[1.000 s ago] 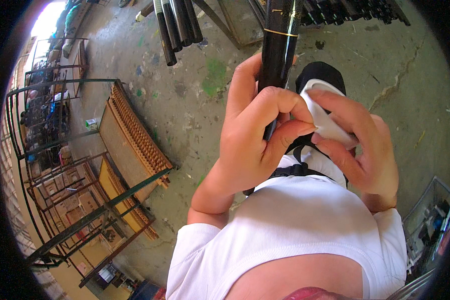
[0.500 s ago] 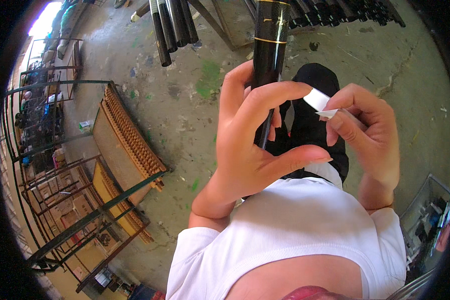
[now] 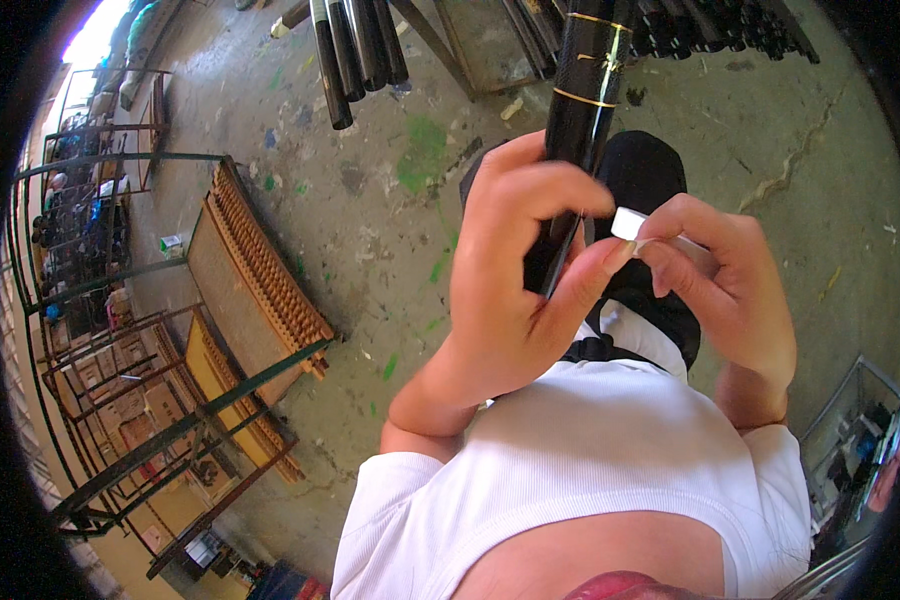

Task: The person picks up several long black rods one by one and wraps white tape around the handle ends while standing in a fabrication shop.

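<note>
My left hand (image 3: 510, 270) has its rear fingers wrapped round a glossy black pole (image 3: 582, 95) with thin gold rings and a gold mark. The pole slants up past the top edge of the view; its lower end is partly hidden behind the hand. The left thumb reaches out to a small white strip (image 3: 627, 223), probably paper or a label, and its tip touches or nearly touches the strip's lower edge. The left forefinger is bent above and a little blurred. My right hand (image 3: 725, 265) pinches the strip's other end between thumb and forefinger.
Several black tubes (image 3: 332, 70) jut out at the top, with more dark tubes (image 3: 710, 25) at the top right. To the left stands a green metal rack (image 3: 130, 157) beside a board with a row of wooden knobs (image 3: 260, 260). A grey bin (image 3: 850, 420) sits at lower right.
The pole and my left hand have shifted right. My left thumb has risen to the white strip, while the forefinger has drawn back from it. The right hand has moved slightly lower.
</note>
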A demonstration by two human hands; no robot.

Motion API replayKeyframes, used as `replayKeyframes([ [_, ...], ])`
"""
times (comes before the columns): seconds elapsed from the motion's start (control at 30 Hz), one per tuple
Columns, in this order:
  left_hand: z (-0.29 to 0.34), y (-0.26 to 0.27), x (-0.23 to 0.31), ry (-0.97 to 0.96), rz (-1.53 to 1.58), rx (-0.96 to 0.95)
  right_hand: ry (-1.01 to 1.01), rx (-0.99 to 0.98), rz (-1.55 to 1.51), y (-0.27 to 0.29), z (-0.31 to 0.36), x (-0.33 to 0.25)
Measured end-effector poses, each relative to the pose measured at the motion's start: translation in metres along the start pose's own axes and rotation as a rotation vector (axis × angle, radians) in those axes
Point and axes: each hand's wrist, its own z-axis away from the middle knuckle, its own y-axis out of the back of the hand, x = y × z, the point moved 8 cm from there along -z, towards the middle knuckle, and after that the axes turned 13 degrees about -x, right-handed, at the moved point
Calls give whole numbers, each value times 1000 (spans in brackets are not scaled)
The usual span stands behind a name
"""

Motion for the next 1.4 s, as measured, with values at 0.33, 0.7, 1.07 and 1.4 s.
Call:
replayKeyframes([
  [0.33, 16, -3, -1, 242, -128, 103, 122, 129, 24, 16, -15, -36],
  [0.7, 11, -13, 17, 60, -479, 54, 44, 119, 11, 13, -31, -46],
  [1.07, 7, -11, 19, -36, -416, 26, 12, 97, -29, 13, -35, -41],
  [1.4, 9, -11, 18, -86, -336, 33, 38, 102, -20, 15, -32, -42],
])
